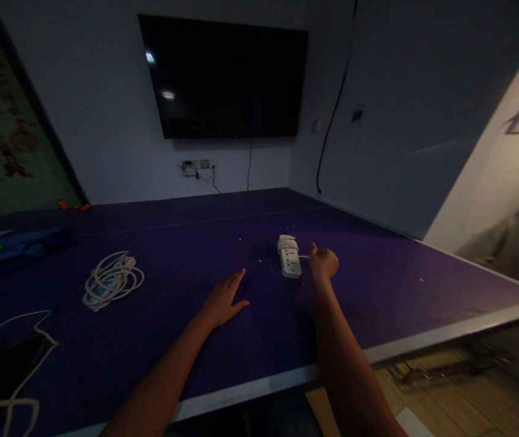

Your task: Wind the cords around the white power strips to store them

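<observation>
A white power strip (291,262) lies on the purple tabletop, with its white cord (288,244) wound around its far end. Just right of it, my right hand (324,263) is closed, and a short stretch of cord runs from the strip into the fingers. The end of that cord is hidden inside the hand. My left hand (223,301) rests on the table to the left of the strip, fingers stretched out, holding nothing and not touching the strip.
On the left lies a loosely coiled white cable bundle (112,280). A dark phone-like device (11,370) with white cables sits at the near left corner. Blue cloth (27,246) lies behind. The table's white edge (459,331) runs along the front, and a television (232,79) hangs on the wall.
</observation>
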### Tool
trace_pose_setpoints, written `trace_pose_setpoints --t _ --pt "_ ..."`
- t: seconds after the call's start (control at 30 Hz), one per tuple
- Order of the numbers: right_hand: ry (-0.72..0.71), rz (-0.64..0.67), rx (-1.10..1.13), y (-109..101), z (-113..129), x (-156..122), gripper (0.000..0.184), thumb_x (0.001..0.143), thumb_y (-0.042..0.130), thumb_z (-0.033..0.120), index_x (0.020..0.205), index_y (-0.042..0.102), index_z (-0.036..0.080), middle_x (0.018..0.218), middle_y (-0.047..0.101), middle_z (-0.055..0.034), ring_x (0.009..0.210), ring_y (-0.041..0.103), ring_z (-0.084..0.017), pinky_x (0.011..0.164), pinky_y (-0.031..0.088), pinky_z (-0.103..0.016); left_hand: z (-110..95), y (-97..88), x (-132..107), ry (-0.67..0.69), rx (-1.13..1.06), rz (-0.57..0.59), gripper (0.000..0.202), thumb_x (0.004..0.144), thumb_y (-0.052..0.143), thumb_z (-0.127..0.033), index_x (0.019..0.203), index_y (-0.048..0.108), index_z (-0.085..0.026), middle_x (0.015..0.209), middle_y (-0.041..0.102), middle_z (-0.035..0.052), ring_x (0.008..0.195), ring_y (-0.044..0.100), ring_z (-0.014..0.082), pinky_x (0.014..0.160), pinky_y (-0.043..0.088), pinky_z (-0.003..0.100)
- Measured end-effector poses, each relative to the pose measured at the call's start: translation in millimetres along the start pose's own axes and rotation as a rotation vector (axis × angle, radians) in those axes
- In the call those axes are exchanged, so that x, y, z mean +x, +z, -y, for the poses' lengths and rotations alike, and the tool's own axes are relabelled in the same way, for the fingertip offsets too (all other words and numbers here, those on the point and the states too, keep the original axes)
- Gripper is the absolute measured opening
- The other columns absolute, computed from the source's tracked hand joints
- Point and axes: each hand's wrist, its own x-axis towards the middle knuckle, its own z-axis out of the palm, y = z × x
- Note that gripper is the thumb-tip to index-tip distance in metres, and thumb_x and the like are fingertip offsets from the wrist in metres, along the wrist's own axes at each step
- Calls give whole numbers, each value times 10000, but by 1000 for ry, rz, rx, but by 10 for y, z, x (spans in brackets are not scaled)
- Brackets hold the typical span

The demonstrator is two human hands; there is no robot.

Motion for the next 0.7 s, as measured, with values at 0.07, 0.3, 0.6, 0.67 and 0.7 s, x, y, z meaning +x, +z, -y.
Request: trace_pose_setpoints --t 0.07,0.3,0.6,0.67,0.7 --pt "-86 -30 -173 18 115 -86 492 835 478 508 1001 685 93 1027 636 -265 1076 565 -387 882 432 -496 -13 -12 -1 2 -12 3 806 830 551 -397 1473 87 -248 1470 364 132 1317 400 249 1045 355 406" --pt "-379 26 -640 185 198 -381 763 678 595 678 1299 516 241 1404 424 -164 1346 227 -421 1006 118 -669 -42 -31 3 -9 -20 14 794 827 561 -383 1468 125 -214 1464 372 139 1314 403 242 1058 342 388" --pt "-279 109 -691 151 182 -314 671 687 580 671 1181 616 218 1177 595 -185 1206 410 -395 970 201 -630 -35 -18 6 -10 -10 27 795 832 554 -399 1470 115 -221 1474 356 138 1324 388 245 1059 340 393" --pt "-270 110 -680 146 191 -311 655 691 583 659 1178 621 223 1158 615 -172 1203 411 -387 957 251 -583 -44 -27 0 -14 -9 36 793 835 551 -397 1471 114 -214 1476 352 138 1329 381 238 1065 331 382" --pt "-267 109 -673 144 191 -310 651 695 581 652 1185 618 225 1156 621 -166 1206 408 -384 948 271 -561 -48 -31 -2 -15 -10 39 791 837 549 -396 1471 114 -212 1477 350 138 1331 377 236 1068 326 378"
